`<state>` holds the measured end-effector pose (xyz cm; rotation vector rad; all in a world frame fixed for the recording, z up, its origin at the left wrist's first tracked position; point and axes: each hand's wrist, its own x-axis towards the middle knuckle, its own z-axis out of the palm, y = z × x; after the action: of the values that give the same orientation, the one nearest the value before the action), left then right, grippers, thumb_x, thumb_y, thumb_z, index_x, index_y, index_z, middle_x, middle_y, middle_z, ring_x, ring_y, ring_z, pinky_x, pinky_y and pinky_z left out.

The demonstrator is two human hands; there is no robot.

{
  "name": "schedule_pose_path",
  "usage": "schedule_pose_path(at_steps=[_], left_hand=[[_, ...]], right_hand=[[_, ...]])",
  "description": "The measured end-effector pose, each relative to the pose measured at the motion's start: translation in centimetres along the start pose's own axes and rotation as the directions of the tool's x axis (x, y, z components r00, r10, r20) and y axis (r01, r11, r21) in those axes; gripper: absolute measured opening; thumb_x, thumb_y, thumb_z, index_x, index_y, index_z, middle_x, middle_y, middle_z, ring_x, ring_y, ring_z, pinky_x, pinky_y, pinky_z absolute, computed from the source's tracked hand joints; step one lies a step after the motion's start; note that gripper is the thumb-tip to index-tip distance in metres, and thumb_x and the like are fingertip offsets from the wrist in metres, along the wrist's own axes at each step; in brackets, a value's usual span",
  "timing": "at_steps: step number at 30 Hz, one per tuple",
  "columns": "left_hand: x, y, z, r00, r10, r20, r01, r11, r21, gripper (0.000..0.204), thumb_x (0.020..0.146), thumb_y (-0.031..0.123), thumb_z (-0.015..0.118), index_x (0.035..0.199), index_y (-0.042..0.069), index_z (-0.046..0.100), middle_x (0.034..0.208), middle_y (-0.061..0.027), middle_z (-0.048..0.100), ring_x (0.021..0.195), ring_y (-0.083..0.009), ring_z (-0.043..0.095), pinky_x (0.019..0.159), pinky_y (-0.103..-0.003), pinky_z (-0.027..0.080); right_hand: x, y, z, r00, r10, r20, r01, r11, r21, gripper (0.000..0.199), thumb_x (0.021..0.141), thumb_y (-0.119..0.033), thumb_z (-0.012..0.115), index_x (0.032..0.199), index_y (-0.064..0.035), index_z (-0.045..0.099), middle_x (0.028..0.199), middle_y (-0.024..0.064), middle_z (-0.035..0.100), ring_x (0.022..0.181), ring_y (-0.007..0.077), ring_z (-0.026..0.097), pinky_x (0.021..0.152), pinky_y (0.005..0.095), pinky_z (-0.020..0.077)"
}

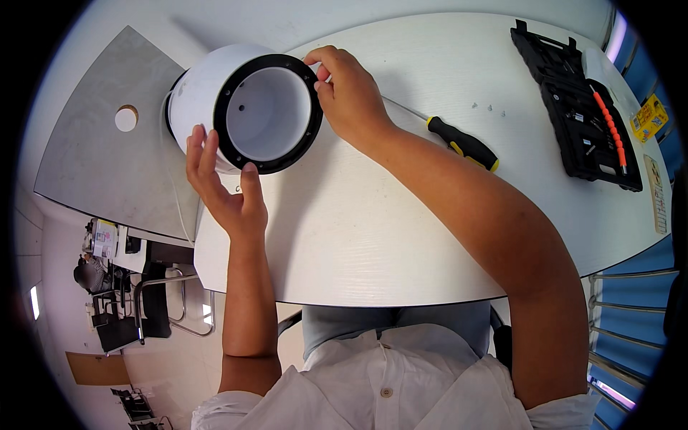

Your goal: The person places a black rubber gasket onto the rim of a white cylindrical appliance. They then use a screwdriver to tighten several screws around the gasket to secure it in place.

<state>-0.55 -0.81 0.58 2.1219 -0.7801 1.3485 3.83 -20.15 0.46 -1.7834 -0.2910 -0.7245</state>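
Note:
A white, rounded, hollow housing [192, 89] lies tilted at the table's far left, its opening turned toward me. Around that opening runs a black ring [223, 136] with small holes; a dark hole shows on the pale inner wall. My left hand [226, 193] grips the near left part, thumb at the ring and fingers spread along the white side. At the ring's right edge, my right hand [351, 97] has its fingers bent against the rim; whether something small sits between them is hidden. A screwdriver [464, 143] with a black and yellow handle lies beside my right forearm.
Several small screws [490, 107] lie on the white table [373, 244]. An open black tool case [573, 115] with an orange flexible shaft [609, 129] stands at right, near a yellow box [649, 118]. A roll of tape [127, 118] rests on the grey surface [93, 165] at left.

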Motion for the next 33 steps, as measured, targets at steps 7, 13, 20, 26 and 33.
schedule_pose_path(at_steps=[7, 13, 20, 26, 33], left_hand=[[-0.03, -0.03, -0.01, 1.0, -0.002, 0.001, 0.002, 1.0, 0.005, 0.055, 0.078, 0.008, 0.057, 0.131, 0.007, 0.046, 0.141, -0.0143, 0.039, 0.134, -0.034, 0.031, 0.109, -0.045, 0.025], [0.0, 0.05, 0.01, 1.0, 0.001, 0.006, -0.001, 1.0, 0.008, 0.054, 0.078, 0.008, 0.057, 0.131, 0.008, 0.046, 0.141, -0.0141, 0.039, 0.134, -0.0337, 0.031, 0.109, -0.045, 0.026], [0.01, 0.04, -0.06, 1.0, 0.005, 0.006, -0.005, 1.0, 0.011, 0.053, 0.08, 0.009, 0.057, 0.132, 0.007, 0.046, 0.141, -0.0144, 0.039, 0.134, -0.0333, 0.031, 0.108, -0.044, 0.026], [0.0, 0.13, 0.05, 1.0, 0.007, -0.001, -0.007, 1.0, 0.01, 0.052, 0.081, 0.009, 0.056, 0.131, 0.007, 0.045, 0.14, -0.0146, 0.039, 0.134, -0.033, 0.032, 0.108, -0.044, 0.027], [0.01, 0.1, 0.1, 1.0, 0.001, -0.007, -0.001, 1.0, 0.006, 0.052, 0.081, 0.01, 0.056, 0.131, 0.007, 0.045, 0.14, -0.0142, 0.039, 0.134, -0.0327, 0.032, 0.108, -0.044, 0.027]], right_hand=[[0.05, 0.12, 0.0, 1.0, -0.028, -0.009, 0.028, 1.0, -0.006, 0.026, 0.085, 0.003, 0.051, 0.107, -0.0102, 0.053, 0.099, 0.0113, 0.055, 0.087, 0.0274, 0.059, 0.076, 0.0379, 0.0494], [0.02, 0.04, -0.02, 1.0, -0.013, -0.008, 0.013, 1.0, -0.005, 0.026, 0.085, 0.003, 0.051, 0.107, -0.0109, 0.053, 0.099, 0.0112, 0.055, 0.087, 0.0275, 0.06, 0.075, 0.0382, 0.0496], [0.15, 0.37, 0.48, 0.996, -0.058, -0.071, 0.059, 0.998, 0.012, 0.03, 0.082, 0.005, 0.054, 0.106, -0.0108, 0.053, 0.088, 0.0054, 0.051, 0.073, 0.019, 0.053, 0.068, 0.0328, 0.0464], [0.08, 0.54, 0.57, 0.996, -0.051, -0.072, 0.051, 0.999, 0.006, 0.029, 0.082, 0.005, 0.054, 0.107, -0.011, 0.053, 0.089, 0.0056, 0.051, 0.074, 0.0194, 0.054, 0.069, 0.0332, 0.0467], [0.26, 0.49, 0.45, 0.994, -0.083, -0.073, 0.083, 0.997, -0.011, 0.029, 0.083, 0.004, 0.054, 0.107, -0.0111, 0.052, 0.088, 0.0056, 0.051, 0.073, 0.0196, 0.053, 0.068, 0.0337, 0.0463]])
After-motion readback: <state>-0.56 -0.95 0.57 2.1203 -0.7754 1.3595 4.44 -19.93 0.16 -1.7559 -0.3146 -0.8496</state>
